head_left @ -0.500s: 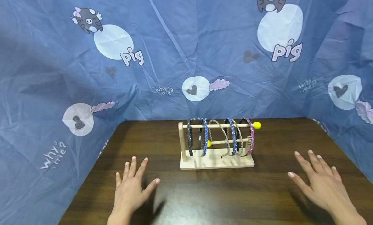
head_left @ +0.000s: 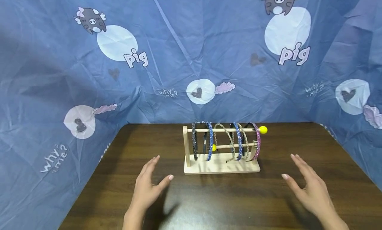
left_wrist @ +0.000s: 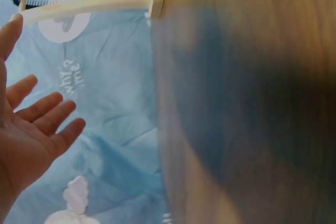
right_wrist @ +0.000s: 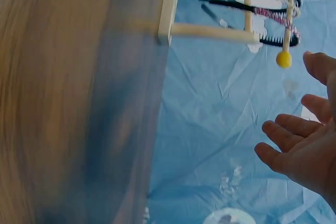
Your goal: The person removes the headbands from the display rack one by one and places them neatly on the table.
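Table (head_left: 98, 190): back edge is met by blue printed cloth (head_left: 167, 21), side edges slant outward toward the viewer. The wooden stand (head_left: 222, 169) is set near the back edge, about mid-width; a strip of wood is left behind it, wider room at both sides and in front. Left hand (head_left: 147, 190) is held left and forward of the base, right hand (head_left: 311, 192) right and forward, both well apart from it. Both hands are raised above the table, shadows cast below. Both are released, nothing grasped: fingers extended, thumbs spread, turned inward toward each other.

Stand: upper rod (head_left: 200, 130) is fixed at the left post and capped by a yellow ball (head_left: 263, 130) at the right; lower rod (head_left: 223, 146) is fixed at the right post, capped by a second ball (head_left: 214, 147) at its left end. Headbands are hung over the upper rod: dark glittery (head_left: 194, 142) at far left, plain black and blue (head_left: 211, 140) next; braided and blue ones are bunched toward the right, pink (head_left: 258, 143) at that end. Exact count cannot be told, bands overlap.
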Motion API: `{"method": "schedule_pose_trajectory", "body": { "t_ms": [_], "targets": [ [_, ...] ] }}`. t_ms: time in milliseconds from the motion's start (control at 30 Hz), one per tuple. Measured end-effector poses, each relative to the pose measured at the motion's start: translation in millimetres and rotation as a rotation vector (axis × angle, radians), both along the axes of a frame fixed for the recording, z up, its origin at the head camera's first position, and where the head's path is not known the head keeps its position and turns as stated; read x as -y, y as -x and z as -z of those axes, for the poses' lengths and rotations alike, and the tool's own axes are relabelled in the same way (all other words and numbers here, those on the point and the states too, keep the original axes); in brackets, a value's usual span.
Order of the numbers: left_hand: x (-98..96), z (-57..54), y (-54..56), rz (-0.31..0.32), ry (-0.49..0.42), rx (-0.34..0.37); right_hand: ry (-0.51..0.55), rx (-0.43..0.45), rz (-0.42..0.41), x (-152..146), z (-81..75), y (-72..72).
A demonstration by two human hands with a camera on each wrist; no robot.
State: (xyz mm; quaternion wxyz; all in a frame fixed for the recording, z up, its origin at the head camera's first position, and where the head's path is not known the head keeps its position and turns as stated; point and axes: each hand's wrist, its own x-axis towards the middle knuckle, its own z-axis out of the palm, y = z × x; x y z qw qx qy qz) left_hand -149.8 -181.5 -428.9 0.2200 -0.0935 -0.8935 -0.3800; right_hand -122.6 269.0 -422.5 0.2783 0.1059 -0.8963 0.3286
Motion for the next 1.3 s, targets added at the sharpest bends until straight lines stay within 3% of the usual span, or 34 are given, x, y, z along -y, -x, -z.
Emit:
{"method": "schedule_pose_trajectory", "body": {
  "t_ms": [133, 267, 500, 800, 1033, 1300],
  "targets": [
    [-7.3, 6.7, 5.5, 0.025, -0.063, -0.007, 0.042, -0.019, 0.025, 11.9, 0.8, 2.5],
    [-12.4, 11.1, 10.9, 0.029, -0.098, 0.03, 0.113, -0.038, 0.032, 20.3, 4.0, 8.3],
    [-16.8, 11.4, 22.5, 0.067, -0.202, 0.123, 0.355, -0.061, -0.112, 30.2, 9.1, 25.2],
    [-26.0, 18.6, 36.4, 0.105, -0.299, 0.157, 0.742, -0.001, -0.297, 34.7, 13.0, 38.7],
    [-35.2, 26.0, 50.2, 0.122, -0.375, 0.206, 0.886, 0.005, -0.388, 43.6, 17.5, 46.9],
    [-50.1, 7.4, 48.1, 0.189, -0.628, 0.298, 1.04, 0.029, -0.43, 51.3, 22.9, 57.6]
  ]
}}
